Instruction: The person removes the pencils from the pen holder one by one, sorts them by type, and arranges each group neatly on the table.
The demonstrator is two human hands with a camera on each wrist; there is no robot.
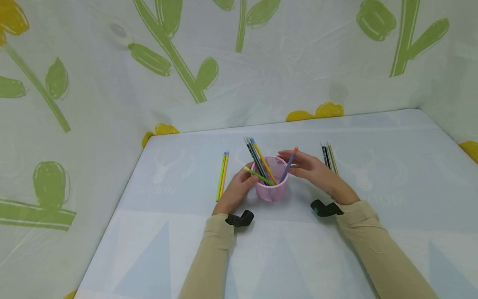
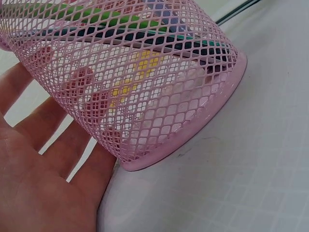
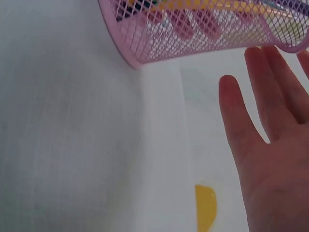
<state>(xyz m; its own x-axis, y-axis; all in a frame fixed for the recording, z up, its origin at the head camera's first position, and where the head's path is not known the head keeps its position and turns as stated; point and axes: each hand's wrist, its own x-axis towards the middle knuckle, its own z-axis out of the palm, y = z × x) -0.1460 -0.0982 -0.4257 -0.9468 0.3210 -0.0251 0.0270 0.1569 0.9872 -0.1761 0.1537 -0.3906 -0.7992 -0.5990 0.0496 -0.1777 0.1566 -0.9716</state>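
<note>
A pink mesh pencil cup (image 1: 270, 194) stands upright on the table. Inside lean several dark pencils (image 1: 255, 155), a yellow pencil (image 1: 264, 160), a green pencil (image 1: 260, 176) and a purple pencil (image 1: 288, 167) with an orange end. My left hand (image 1: 235, 190) holds the cup's left side, thumb by the rim and fingers round the mesh, their tips showing through it in the left wrist view. On the cup's other side, my right hand (image 1: 313, 168) has its fingers extended, fingertips right at the rim beside the purple pencil, as the right wrist view shows too.
Left of the cup lie a lime-green pencil (image 1: 221, 178) and a yellow-orange pencil (image 1: 225, 174) side by side. Several dark and gold pencils (image 1: 327, 155) lie right of it, partly behind my right hand. Patterned cloth walls (image 1: 276, 83) rise behind the pale table (image 1: 284, 245).
</note>
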